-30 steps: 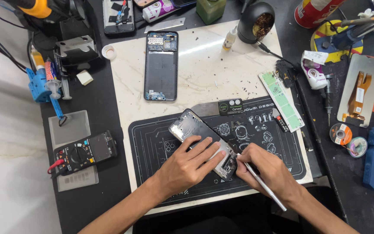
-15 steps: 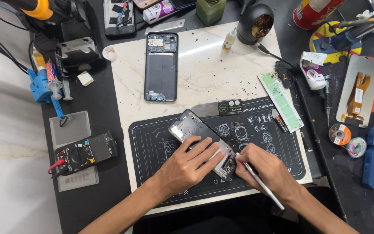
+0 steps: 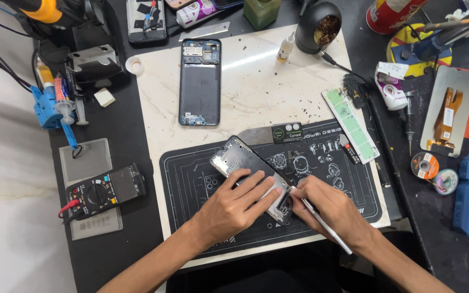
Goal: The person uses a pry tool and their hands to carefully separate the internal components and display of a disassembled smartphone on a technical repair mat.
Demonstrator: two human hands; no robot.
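Pinning the phone frame [image 3: 245, 165] flat under your left hand [image 3: 234, 203], right hand [image 3: 327, 209] pinching slim metal tweezers [image 3: 324, 227] at its corner—you risk a slip gouging parts if pressure shifts.

Left hand [image 3: 233, 205] flat, fingers spread; right hand [image 3: 329, 209] pinched, fingertips close beside the left's.
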